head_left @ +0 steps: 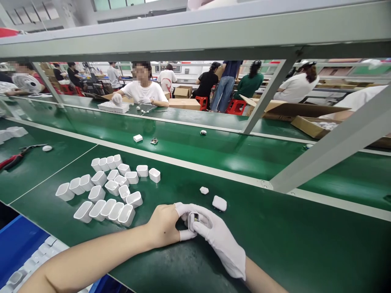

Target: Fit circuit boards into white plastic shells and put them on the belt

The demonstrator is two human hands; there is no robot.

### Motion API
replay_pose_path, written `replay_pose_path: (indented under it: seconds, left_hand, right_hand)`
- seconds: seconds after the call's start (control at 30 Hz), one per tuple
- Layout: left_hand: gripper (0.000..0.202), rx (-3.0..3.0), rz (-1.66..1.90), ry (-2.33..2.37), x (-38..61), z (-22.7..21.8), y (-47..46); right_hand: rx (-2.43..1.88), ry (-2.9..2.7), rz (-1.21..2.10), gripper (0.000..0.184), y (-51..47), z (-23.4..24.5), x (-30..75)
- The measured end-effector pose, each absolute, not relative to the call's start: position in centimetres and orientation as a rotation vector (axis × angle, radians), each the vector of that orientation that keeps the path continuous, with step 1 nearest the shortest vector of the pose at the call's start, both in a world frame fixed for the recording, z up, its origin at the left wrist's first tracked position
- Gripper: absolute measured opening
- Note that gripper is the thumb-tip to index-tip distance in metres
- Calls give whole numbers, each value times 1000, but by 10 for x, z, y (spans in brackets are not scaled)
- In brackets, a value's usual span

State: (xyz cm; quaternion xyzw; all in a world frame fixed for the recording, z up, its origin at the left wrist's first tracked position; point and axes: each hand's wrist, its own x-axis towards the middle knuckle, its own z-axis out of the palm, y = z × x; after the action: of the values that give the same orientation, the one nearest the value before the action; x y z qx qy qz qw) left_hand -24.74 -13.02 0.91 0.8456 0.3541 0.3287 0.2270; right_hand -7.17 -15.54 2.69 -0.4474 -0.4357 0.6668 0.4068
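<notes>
small white case just right of shell pile, pinched between left hand and gloved right hand, both curled tight. Further right of pile: bare green mat (loads of room). Bench edge close below pile.

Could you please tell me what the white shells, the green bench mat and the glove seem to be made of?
The white shells, like the held shell between left hand and right hand, look like moulded plastic: smooth, thin-walled, slightly glossy. The bench mat seems rubber or vinyl, given its soft green sheen. The glove looks like matte white fabric, softly creased; which fibre is unclear.
</notes>
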Motion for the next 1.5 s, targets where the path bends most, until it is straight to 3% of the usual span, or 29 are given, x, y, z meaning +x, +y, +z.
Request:
replay_pose_path:
  seconds: [0.17, 0.3, 0.37, 0.47, 0.6, 0.93, 1.07, 1.5]
  left_hand:
    - [46, 2330, 926, 920, -246, 7, -133]
    - [50, 2174, 915, 988, -247, 8, -132]
    - [49, 2053, 901, 1015, -248, 9, -131]
    - [44, 1821, 841, 973, -249, 11, -129]
    - [40, 1544, 803, 847, -248, 12, -126]
    - [33, 1517, 625, 734, -247, 19, -127]
    - [26, 1510, 523, 684, -248, 23, -127]
    - [32, 1398, 478, 679, -247, 21, -125]
  right_hand:
    - [-1157, -1105, 1639, 36, -160, 36, -78]
    - [-1199, -1223, 1541, 38, -160, 22, -75]
    - [-1180, -1412, 1320, 52, -159, 11, -68]
    - [-1058, -1829, 680, 71, -156, -2, -55]
    - [-813, -2068, 121, 58, -156, 6, -53]
    - [-721, -2114, 0, 30, -160, 20, -66]
    - [-711, -2155, 33, 28, -165, 13, -65]
    - [-810, -2117, 202, 26, -170, 18, -70]
